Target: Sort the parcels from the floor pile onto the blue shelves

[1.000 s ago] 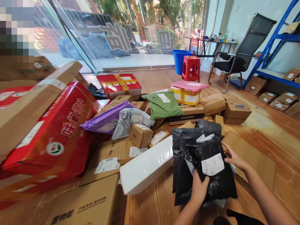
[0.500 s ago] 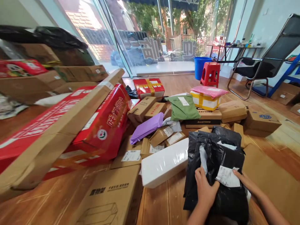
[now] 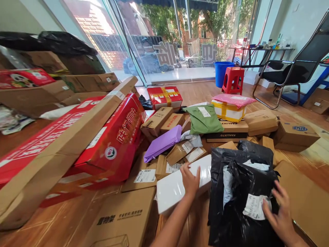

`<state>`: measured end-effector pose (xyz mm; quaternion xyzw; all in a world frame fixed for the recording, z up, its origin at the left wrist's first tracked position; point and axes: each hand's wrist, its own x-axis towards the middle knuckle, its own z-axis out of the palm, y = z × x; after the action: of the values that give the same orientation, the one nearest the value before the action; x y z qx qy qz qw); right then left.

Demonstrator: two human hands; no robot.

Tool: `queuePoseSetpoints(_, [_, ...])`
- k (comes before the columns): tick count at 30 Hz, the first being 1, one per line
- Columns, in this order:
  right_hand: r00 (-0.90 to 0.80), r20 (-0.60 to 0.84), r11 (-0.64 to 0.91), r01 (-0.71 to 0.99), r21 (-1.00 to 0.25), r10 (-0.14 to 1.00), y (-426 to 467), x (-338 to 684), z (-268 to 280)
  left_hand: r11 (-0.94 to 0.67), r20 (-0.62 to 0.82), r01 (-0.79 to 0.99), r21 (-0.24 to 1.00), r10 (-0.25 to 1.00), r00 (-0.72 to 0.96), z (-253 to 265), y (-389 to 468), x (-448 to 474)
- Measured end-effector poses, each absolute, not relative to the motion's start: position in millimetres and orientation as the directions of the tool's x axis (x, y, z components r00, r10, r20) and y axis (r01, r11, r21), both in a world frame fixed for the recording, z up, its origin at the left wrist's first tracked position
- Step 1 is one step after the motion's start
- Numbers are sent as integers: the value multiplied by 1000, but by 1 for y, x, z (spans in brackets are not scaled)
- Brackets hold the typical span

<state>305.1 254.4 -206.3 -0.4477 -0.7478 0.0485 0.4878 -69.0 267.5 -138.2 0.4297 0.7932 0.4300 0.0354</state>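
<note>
Nearest, at lower right: right hand (image 3: 281,214) spread flat against the black plastic parcel (image 3: 244,202), fingers splayed beside its white shipping label (image 3: 254,207), pressing rather than gripping. Parcel slumped upright on the wooden floor (image 3: 303,151), crumpled, with a second black bag just behind it.

Lower centre: left hand (image 3: 190,179) now off the black parcel, where it gripped half a second ago, and laid palm-down on the long white wrapped box (image 3: 177,187) just to the left. Fingers open over the top face, not yet curled round an edge. Judging by that shift, attention passing from the black parcel to the white box, with the black one merely steadied.

Just beyond the white box: small labelled cardboard cartons (image 3: 180,152) and a purple mailer (image 3: 162,142) lying among them. Leaning at left, a big red printed carton (image 3: 113,140) under a long flat cardboard box.

Further back: green mailer (image 3: 204,119), pink mailer on a yellow-taped box (image 3: 227,109), red gift box (image 3: 164,97).

Farthest: red stool (image 3: 232,79), blue bucket (image 3: 221,72), black chair (image 3: 295,72), glass shopfront.
</note>
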Motion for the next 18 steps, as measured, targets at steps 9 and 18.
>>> queuePoseSetpoints(9, [-362,757,727,654,-210,544,254,277,-208,317,222,776,545,838,-498,-45,419,-166])
queuePoseSetpoints(18, [-350,779,718,673,-177,520,251,275,-214,325,292,774,543,791,-537,-59,379,-184])
